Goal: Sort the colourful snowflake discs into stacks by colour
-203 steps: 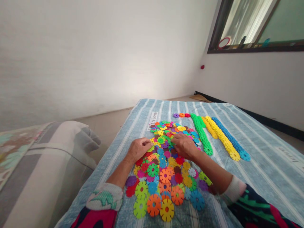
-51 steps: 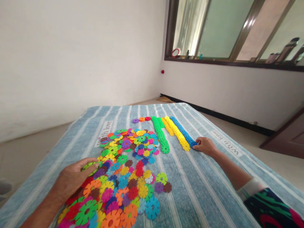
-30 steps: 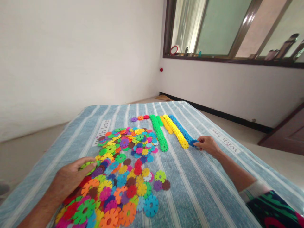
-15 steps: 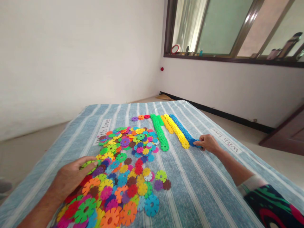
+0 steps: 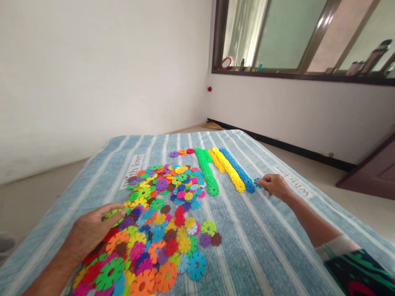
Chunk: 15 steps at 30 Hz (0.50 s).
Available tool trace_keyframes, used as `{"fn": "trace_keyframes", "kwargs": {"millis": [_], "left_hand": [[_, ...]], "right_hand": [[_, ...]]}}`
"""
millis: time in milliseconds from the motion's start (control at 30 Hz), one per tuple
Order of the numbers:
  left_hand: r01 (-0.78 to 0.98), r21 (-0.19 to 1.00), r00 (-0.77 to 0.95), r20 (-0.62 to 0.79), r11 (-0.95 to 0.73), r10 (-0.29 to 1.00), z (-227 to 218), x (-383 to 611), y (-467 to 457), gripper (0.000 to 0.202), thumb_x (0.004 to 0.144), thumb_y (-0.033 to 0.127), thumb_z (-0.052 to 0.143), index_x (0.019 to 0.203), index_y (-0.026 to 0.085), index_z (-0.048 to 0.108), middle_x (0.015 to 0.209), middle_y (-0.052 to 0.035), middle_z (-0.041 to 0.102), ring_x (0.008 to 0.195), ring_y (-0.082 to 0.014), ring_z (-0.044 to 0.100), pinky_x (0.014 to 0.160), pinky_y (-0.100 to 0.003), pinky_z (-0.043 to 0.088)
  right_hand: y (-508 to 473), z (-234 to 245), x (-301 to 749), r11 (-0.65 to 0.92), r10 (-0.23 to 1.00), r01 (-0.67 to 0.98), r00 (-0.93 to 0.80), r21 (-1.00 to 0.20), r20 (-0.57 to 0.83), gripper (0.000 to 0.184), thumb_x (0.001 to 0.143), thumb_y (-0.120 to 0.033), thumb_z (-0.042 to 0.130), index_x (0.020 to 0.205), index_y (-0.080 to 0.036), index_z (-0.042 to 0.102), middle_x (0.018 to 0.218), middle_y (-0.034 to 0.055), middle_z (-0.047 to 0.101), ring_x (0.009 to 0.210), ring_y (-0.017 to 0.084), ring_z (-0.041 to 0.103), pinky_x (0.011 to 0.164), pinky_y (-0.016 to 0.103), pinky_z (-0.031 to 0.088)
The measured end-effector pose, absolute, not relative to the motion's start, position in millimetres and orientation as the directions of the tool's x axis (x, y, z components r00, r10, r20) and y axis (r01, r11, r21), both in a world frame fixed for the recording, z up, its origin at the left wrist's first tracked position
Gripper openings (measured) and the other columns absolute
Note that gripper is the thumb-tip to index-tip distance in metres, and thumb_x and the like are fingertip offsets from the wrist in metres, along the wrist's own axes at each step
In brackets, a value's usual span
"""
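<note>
My right hand (image 5: 274, 185) pinches a light blue notched disc (image 5: 257, 183) just right of the near end of the dark blue disc row (image 5: 237, 170). Left of that row lie a yellow disc row (image 5: 228, 168) and a green disc row (image 5: 206, 170), each made of overlapping discs. At the left edge of a mixed heap of notched discs (image 5: 160, 232), my left hand (image 5: 95, 224) is closed with thumb and fingers about a lime green disc (image 5: 114, 217).
A blue-and-white striped cloth (image 5: 247, 246) covers the table. Shorter orange discs (image 5: 218, 162) lie beside the yellow row. Single purple (image 5: 174, 154), orange and red discs lie at the far side. A windowsill (image 5: 296, 75) with bottles and a mirror runs along the right wall.
My right hand has shifted slightly right, off the end of the dark blue row, with a light blue disc now showing in its fingers. My left hand has stayed put.
</note>
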<state>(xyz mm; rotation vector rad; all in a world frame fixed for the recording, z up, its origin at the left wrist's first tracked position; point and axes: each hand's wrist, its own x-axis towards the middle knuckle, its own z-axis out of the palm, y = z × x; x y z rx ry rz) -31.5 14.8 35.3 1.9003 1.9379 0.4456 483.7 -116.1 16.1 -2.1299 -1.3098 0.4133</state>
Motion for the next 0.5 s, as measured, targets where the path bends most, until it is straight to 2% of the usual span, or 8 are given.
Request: {"fn": "trace_keyframes", "kwargs": {"millis": [133,267,400,500], "left_hand": [[0.863,0.503,-0.017,-0.057,0.043,0.998,33.8,-31.3,16.3,0.061,0.058,0.065,0.046,0.096,0.023,0.071,0.067,0.0054,0.070,0.069,-0.0200,0.063,0.058,-0.023,0.042],[0.854,0.520,0.000,-0.005,0.002,1.000,30.3,-34.6,18.7,0.051,0.059,0.062,0.050,0.089,0.026,0.071,0.059,0.0081,0.067,0.064,-0.0186,0.062,0.056,-0.021,0.041],[0.859,0.513,-0.002,0.009,-0.003,1.000,27.6,-37.1,19.4,0.048,0.060,0.061,0.050,0.087,0.026,0.071,0.051,0.0080,0.062,0.060,-0.0182,0.060,0.053,-0.021,0.040],[0.870,0.494,-0.007,-0.005,0.008,1.000,26.3,-37.0,19.5,0.050,0.061,0.061,0.049,0.089,0.026,0.071,0.046,0.0079,0.057,0.058,-0.0179,0.058,0.054,-0.021,0.040]], "right_hand": [[-119.9,21.8,474.3,-0.329,0.913,0.671,0.405,-0.664,-0.044,0.039,0.075,-0.053,0.058,0.057,-0.019,0.053,0.049,-0.0023,0.058,0.041,0.010,0.052,0.046,0.021,0.039],[-110.3,13.0,463.9,-0.388,0.905,0.656,0.405,-0.648,-0.133,0.036,0.076,-0.046,0.062,0.056,-0.019,0.052,0.045,-0.0029,0.057,0.038,0.009,0.052,0.041,0.019,0.037],[-100.3,5.0,461.7,-0.439,0.882,0.676,0.448,-0.591,-0.143,0.025,0.073,-0.035,0.069,0.062,-0.019,0.053,0.040,-0.0064,0.054,0.035,0.009,0.052,0.042,0.019,0.038],[-97.3,3.9,463.2,-0.461,0.872,0.693,0.470,-0.554,-0.138,0.019,0.073,-0.032,0.070,0.069,-0.019,0.055,0.039,-0.0075,0.053,0.034,0.011,0.053,0.044,0.020,0.039]]}}
